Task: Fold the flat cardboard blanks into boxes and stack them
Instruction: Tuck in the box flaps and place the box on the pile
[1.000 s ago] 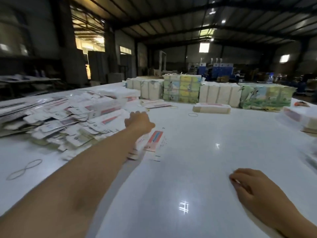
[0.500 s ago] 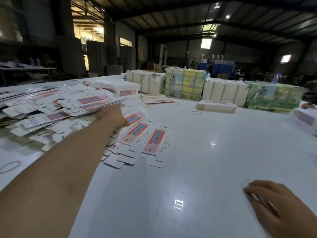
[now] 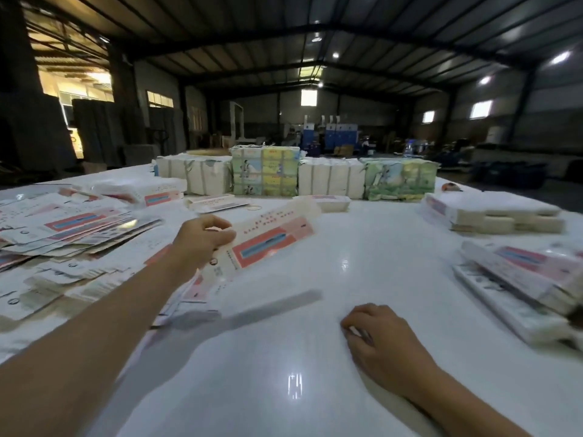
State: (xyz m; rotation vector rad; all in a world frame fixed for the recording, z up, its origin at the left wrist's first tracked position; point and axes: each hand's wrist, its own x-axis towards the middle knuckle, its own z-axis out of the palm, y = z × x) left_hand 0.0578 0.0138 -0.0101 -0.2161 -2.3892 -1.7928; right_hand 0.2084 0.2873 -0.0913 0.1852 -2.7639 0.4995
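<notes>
Your right hand [image 3: 381,345] rests on the white table [image 3: 284,357] close to you. Its fingers are curled under, knuckles up, and you cannot tell if it holds anything. The table around it is bare and shiny, with wide room in the middle.

Your left arm reaches out over the table. Your left hand [image 3: 202,239] grips one flat blank [image 3: 265,241] by its near end and holds it up off the table. The blank is white with a red patch and a blue bar. It has small writing on it, too blurry to read.

To your left lies the big messy pile of blanks [image 3: 72,234], just beside your left arm. It spreads to the table's left edge.

To your right sit stacks [image 3: 520,279] with the same red and blue print, near the right edge. More stacks [image 3: 492,216] sit behind them.

Farther off, a row of wrapped bundles [image 3: 296,176] stands across the table. Some are white, and some have green and yellow pictures. The writing there cannot be read.
</notes>
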